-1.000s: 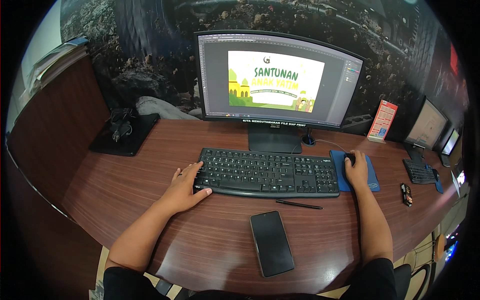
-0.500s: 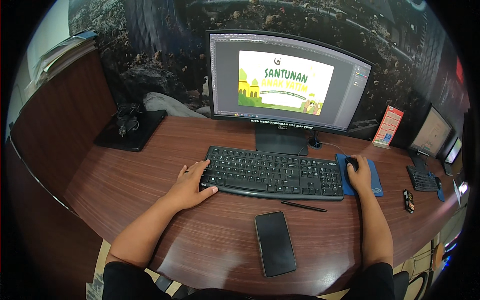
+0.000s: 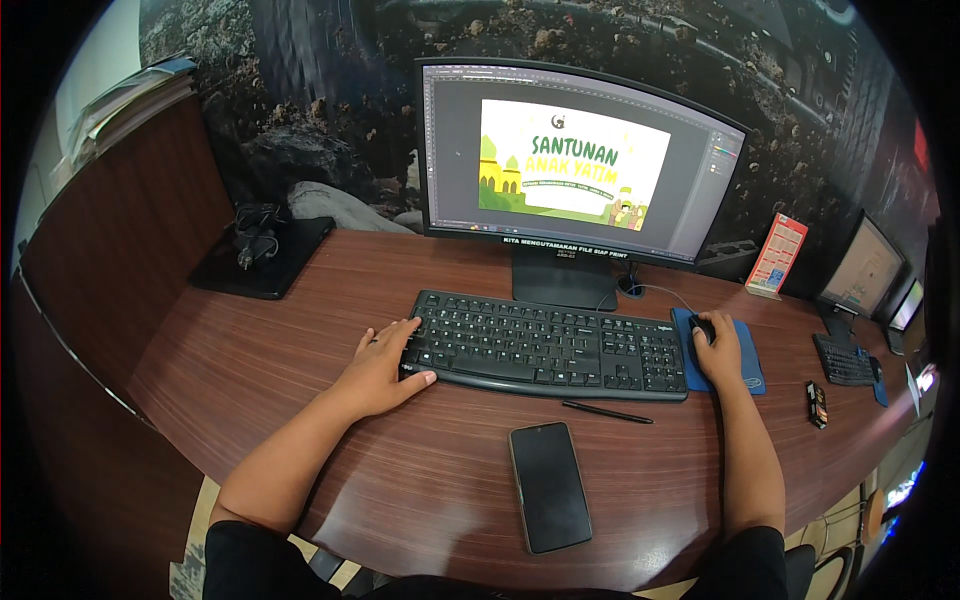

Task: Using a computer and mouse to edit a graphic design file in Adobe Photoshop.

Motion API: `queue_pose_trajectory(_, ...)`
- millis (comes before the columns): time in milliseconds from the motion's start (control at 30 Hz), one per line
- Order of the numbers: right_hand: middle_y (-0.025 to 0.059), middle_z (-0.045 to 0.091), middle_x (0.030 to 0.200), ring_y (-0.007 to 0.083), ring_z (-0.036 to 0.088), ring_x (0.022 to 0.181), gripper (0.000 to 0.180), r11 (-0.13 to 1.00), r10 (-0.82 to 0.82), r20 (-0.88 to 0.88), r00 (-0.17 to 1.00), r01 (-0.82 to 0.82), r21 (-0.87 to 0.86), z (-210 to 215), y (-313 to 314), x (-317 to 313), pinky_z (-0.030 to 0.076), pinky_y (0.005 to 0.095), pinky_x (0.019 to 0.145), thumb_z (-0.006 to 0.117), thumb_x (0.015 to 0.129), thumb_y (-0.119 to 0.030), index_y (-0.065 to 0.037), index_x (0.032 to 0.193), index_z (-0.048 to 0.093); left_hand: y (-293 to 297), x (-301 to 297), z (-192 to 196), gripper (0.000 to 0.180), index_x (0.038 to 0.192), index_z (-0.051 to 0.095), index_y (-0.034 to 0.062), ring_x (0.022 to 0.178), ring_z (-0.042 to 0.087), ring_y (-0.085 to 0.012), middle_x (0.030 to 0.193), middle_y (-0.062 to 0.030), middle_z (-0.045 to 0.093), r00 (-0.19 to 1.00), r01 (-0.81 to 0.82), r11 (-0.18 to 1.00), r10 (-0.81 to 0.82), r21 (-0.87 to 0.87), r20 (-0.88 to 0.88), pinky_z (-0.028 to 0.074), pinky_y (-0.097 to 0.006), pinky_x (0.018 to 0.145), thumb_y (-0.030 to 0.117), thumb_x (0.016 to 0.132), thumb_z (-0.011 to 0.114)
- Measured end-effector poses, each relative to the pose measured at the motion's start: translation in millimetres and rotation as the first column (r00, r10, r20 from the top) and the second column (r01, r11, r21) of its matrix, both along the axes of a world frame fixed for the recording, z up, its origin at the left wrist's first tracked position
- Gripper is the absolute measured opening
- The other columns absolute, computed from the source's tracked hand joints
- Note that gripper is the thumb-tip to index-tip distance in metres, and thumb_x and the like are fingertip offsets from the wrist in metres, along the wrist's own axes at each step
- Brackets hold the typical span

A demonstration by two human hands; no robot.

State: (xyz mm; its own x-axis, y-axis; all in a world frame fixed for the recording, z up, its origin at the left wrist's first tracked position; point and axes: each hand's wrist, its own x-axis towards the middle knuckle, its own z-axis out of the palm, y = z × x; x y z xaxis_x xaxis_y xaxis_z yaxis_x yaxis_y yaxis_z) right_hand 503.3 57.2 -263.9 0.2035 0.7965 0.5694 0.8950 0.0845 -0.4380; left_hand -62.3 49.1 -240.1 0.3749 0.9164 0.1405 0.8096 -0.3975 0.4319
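Observation:
My left hand (image 3: 385, 372) rests at the left end of a black keyboard (image 3: 540, 345), fingers spread, with fingertips over the edge keys and the thumb along the front corner. On the right, my right hand (image 3: 718, 355) is curled over a black computer mouse (image 3: 704, 328), which sits on a blue mouse pad (image 3: 748, 362). Behind the keyboard stands a curved monitor (image 3: 455, 150), lit with a green and yellow poster design in an editing window. A slim black pen (image 3: 608, 412) lies just in front of the keyboard. Closer to me is a dark-screened phone (image 3: 552, 488), lying flat.
At the back left, a flat black device (image 3: 245, 280) carries a coiled cable. A red and white desk calendar (image 3: 777, 252) stands right of the monitor. Further right are a small dark packet (image 3: 818, 404), a second keyboard (image 3: 842, 358) and another monitor (image 3: 866, 262). Papers (image 3: 125, 105) top the left partition.

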Motion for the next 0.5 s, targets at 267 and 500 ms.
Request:
queue_pose_trajectory(267,0.0175,0.066,0.116,0.0395,0.063,0.113,0.027,1.0,0.008,0.008,1.0,-0.008,0.003,-0.7,1.1,2.1,0.049,0.0442,0.098,0.069,0.088,-0.013,-0.003,0.113,0.068,0.5,0.1,-1.0,0.088,0.158,0.031,0.0014,0.154,0.03,-0.0406,0.158,-0.0295,0.04,1.0,-0.001,1.0,0.001,0.006,-0.006,0.015,-0.057,0.126,0.047,0.094,0.07)
queue_pose_trajectory(500,0.0171,0.066,0.116,0.0393,0.063,0.112,0.027,1.0,-0.006,0.006,1.0,0.006,-0.017,1.5,0.4,-0.1,0.049,0.0446,0.098,0.069,0.088,-0.014,-0.004,0.113,0.068,1.0,0.4,-0.1,0.088,0.158,0.031,0.001,0.154,0.03,-0.0417,0.158,-0.0302,0.041,1.0,0.005,1.0,-0.005,0.006,0.003,0.015,-0.057,0.126,0.047,0.093,0.071)
